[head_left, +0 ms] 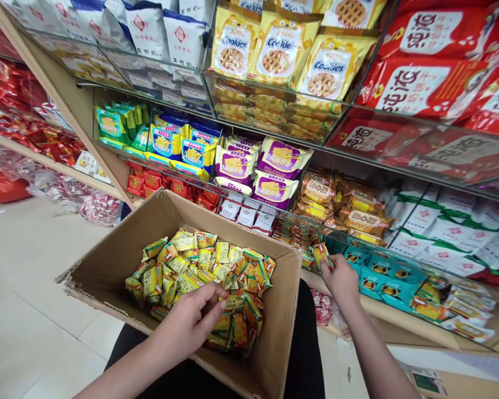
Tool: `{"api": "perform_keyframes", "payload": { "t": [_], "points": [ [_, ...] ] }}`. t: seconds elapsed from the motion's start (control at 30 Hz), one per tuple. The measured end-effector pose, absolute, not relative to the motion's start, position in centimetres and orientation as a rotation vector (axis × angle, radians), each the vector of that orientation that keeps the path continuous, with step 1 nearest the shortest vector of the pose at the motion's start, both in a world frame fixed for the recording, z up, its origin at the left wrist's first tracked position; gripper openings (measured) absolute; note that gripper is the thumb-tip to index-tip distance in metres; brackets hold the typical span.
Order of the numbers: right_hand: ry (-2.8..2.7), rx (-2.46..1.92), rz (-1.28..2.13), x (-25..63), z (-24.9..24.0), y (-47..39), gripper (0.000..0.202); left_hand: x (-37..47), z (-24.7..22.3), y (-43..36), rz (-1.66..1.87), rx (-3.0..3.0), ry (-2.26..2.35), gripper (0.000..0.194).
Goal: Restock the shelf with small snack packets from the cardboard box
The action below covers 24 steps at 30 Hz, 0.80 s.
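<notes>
Sitting across dark-clad legs (310,338), the box (285,321) surrounds the space below the left grip (216,305), its torn flap edge jutting out to that grip's left. Yellow-orange packets (191,257) fill its bottom beneath and beyond the left grip. Its right wall stands between the two grips. Right of the right grip (335,269) lie teal packs (380,274); just above it, a clear panel (341,229) fronts the brown packs (366,213). Up and left of it are purple packs (276,172), and higher still, cookie bags (276,55), with red bags (424,83) to their right.

Thumb and forefinger of the left grip nearly meet over the packets; I cannot tell whether anything is pinched there. Closed in a narrow pinch outside the box, the right grip holds one packet (321,255) at its fingertips, beside the shelf's lower row.
</notes>
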State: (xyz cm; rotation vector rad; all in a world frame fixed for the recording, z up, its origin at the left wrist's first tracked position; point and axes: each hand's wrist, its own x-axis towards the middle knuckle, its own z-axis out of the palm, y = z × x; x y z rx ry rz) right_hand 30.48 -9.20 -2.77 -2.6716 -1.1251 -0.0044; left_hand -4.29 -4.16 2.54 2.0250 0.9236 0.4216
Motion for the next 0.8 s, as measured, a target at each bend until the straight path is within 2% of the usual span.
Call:
{"api": "perform_keyframes", "payload": {
  "t": [0.2,0.43,0.8],
  "points": [
    [-1.246,-2.843,0.086,32.7,-4.0,-3.2,0.023,-3.8,2.7,-4.3,0.356,2.07,0.928,0.017],
    [-1.286,-3.001,0.176,32.7,-5.7,-2.3,0.021,-3.8,3.0,-4.3,0.291,2.07,0.939,0.018],
    [-1.216,-2.989,0.403,33.9,-5.7,-1.0,0.026,-3.8,2.5,-4.1,0.249,2.087,0.914,0.021]
  ]
}}
